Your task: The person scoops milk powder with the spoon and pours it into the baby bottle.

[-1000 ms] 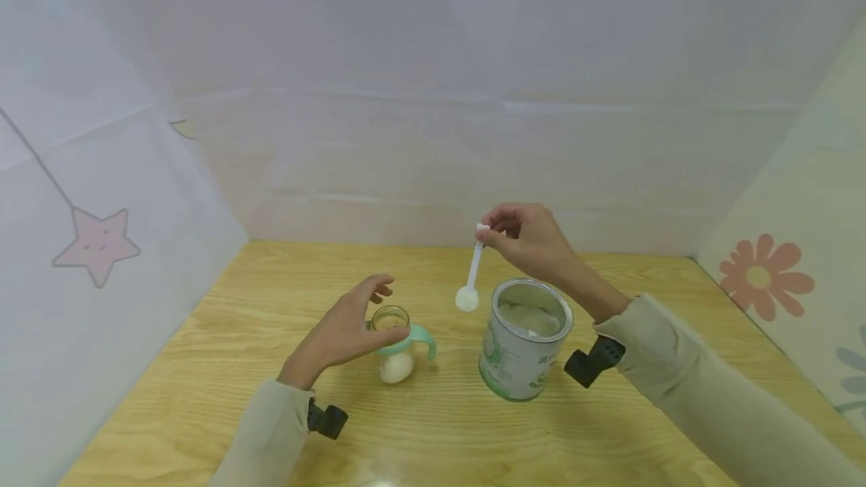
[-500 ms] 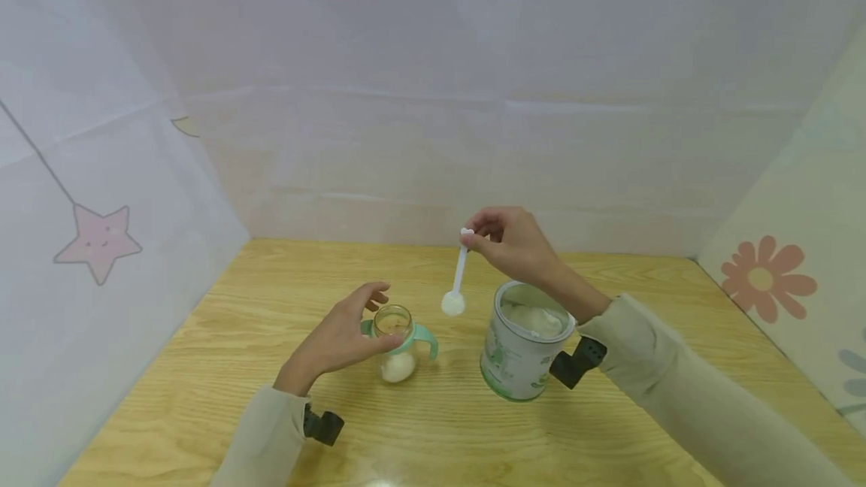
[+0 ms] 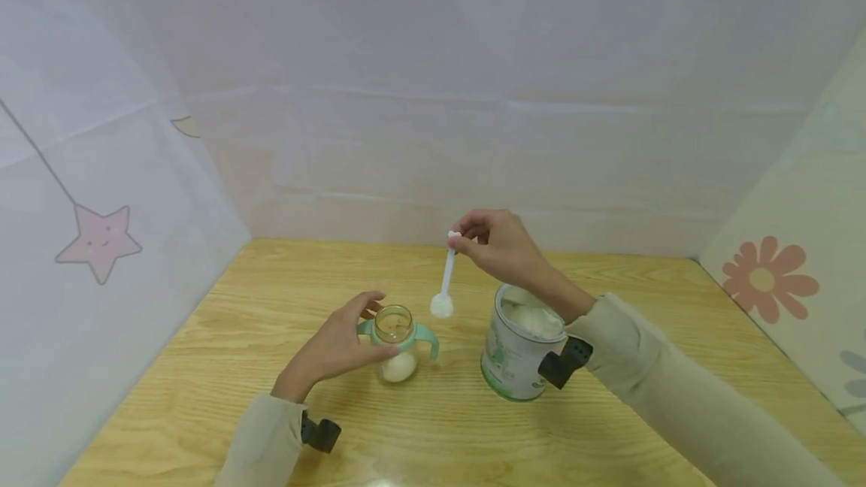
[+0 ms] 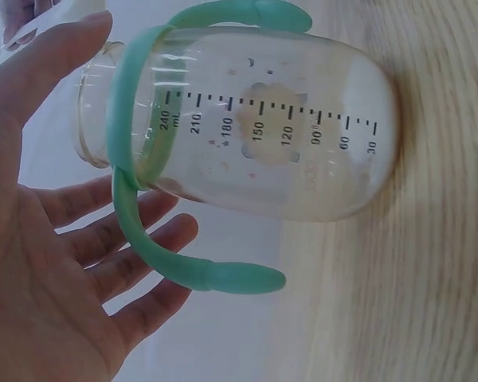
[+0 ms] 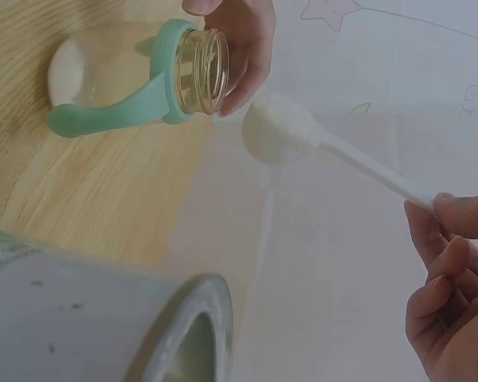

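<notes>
A clear baby bottle (image 3: 399, 368) with a mint-green two-handled collar stands upright and uncapped on the table, white powder at its bottom. My left hand (image 3: 334, 344) is at its neck, thumb on the near side and fingers loosely spread beyond the collar. In the left wrist view the fingers (image 4: 115, 267) lie behind one green handle (image 4: 223, 277). My right hand (image 3: 504, 250) pinches the handle end of a white scoop (image 3: 448, 270), which hangs bowl-down, heaped with pale powder. The scoop's bowl (image 5: 275, 131) is right of the bottle's mouth, apart from it.
An open tin (image 3: 504, 355) of pale powder stands on the wooden table (image 3: 433, 434) right of the bottle, below my right forearm. A pale cloth wall (image 3: 433, 171) rises behind the table's far edge. Black wrist cameras (image 3: 564, 363) stick out under both wrists.
My right hand has moved left with the filled scoop, from near the tin toward the bottle. My left hand has settled lower and closer about the bottle's neck.
</notes>
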Demonstrator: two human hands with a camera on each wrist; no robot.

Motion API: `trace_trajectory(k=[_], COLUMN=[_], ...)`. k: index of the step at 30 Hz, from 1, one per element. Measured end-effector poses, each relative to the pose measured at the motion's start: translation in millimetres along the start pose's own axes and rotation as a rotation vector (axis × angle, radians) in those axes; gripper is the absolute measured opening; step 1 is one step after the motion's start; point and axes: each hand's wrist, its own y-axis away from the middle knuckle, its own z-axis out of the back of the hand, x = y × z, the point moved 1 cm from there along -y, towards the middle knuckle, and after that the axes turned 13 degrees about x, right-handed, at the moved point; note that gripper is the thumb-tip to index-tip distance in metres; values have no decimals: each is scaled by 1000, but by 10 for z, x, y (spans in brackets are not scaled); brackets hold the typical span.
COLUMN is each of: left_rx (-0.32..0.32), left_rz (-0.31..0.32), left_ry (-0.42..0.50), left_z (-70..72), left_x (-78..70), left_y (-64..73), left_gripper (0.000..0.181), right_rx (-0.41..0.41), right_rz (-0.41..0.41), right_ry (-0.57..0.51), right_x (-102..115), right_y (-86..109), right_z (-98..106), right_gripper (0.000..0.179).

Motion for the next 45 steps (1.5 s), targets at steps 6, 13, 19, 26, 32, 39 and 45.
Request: trace_trajectory(k=[6,13,19,26,32,39,45], left_rx=[4,-8,-1,3,11,28,32], left_rz=[18,15,12,13,15,-12,-25], left_ry=[6,17,38,72,112,114,99], left_z=[-32,-72,-90,-109,-122,-130,-116], left_x=[75,123,147,173,183,178,155], left_y=[20,24,38,32,31,12,-22], left_gripper=[84,82,80,80,81,79,75], right_rx=[7,18,33,22,13,24,4], right_rz=[9,17,23,-5,-4,6,3], right_ry=[-2,-11,-29,-32,-23,-11,1], right_x=[43,97,120,146,165,182,169], right_y=[-44,-104,-145,-177,-188,-165,-139], right_z=[-64,-166,-261,-330,-355,-379,-387], right_gripper=[8,8,8,8,8,8,8])
